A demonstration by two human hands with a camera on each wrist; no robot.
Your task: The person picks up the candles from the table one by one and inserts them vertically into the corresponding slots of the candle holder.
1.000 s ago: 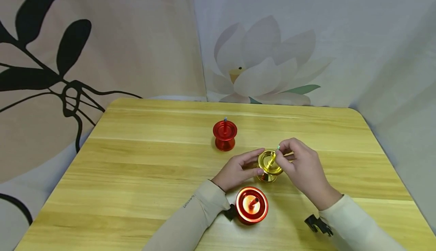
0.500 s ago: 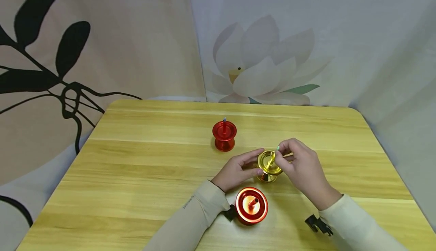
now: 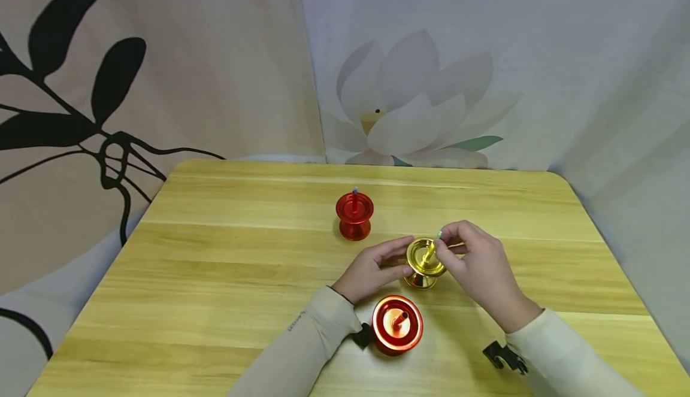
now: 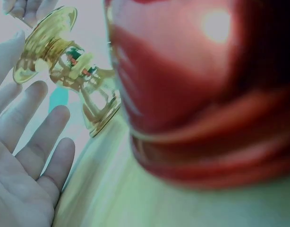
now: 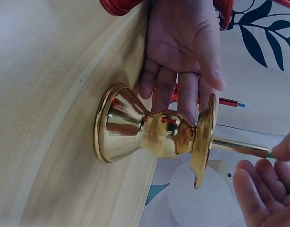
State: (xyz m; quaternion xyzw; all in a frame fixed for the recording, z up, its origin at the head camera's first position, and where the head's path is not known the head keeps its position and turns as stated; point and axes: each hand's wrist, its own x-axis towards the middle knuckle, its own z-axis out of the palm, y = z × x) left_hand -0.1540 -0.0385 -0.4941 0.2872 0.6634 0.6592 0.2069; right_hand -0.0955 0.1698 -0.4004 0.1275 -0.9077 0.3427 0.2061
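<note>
A gold metal lamp (image 3: 422, 280) with a flared foot, a wide dish and a thin central tube (image 5: 239, 146) stands upright on the table. My right hand (image 3: 477, 271) pinches the small green wick tip (image 5: 269, 154) at the top of that tube between thumb and forefinger. On the lamp's left side my left hand (image 3: 369, 271) lies with its fingers extended, thumb and fingertips right at the dish rim. In the left wrist view the left hand's fingers (image 4: 43, 137) are spread beside the dish, and a near red lamp (image 4: 183, 94) blocks much of the frame.
An orange-red lamp (image 3: 398, 346) with a dark-tipped tube stands in front of the gold one, beside the left cuff. Farther back is a red lamp (image 3: 354, 229) with a blue tip. The wooden table (image 3: 215, 265) ends at a printed curtain (image 3: 242, 55).
</note>
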